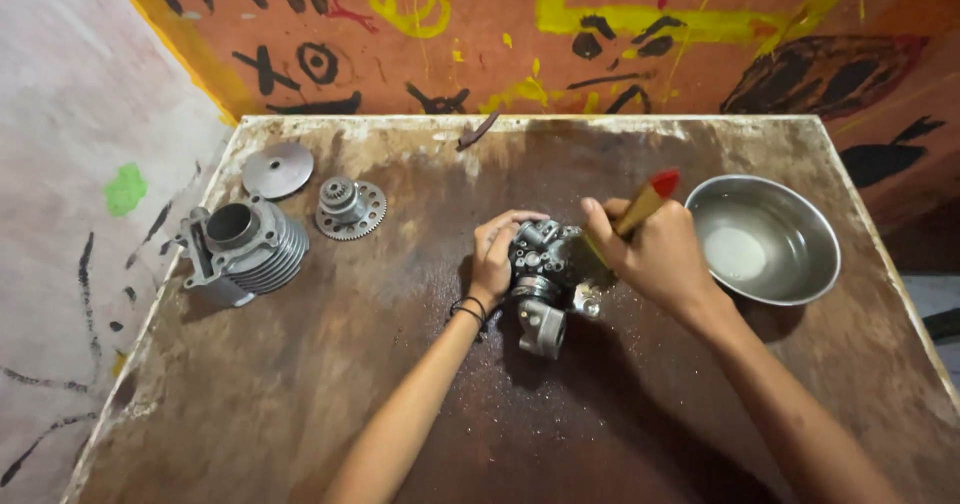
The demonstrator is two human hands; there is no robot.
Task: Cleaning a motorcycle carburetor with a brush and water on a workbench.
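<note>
A small grey metal carburetor (545,284) sits in the middle of the worn brown table (300,384). My left hand (497,252) grips its left side, fingers curled over the top. My right hand (650,254) holds a brush with a wooden handle and red tip (648,202); the handle points up and right, and the bristle end is down against the carburetor, mostly hidden by my fingers. A dark band circles my left wrist.
A steel bowl (800,226) with pale liquid stands at the right, close to my right hand. At the left lie a finned engine cylinder (245,249), a toothed gear (350,207) and a round metal disc (277,169). A painted wall rises behind the table.
</note>
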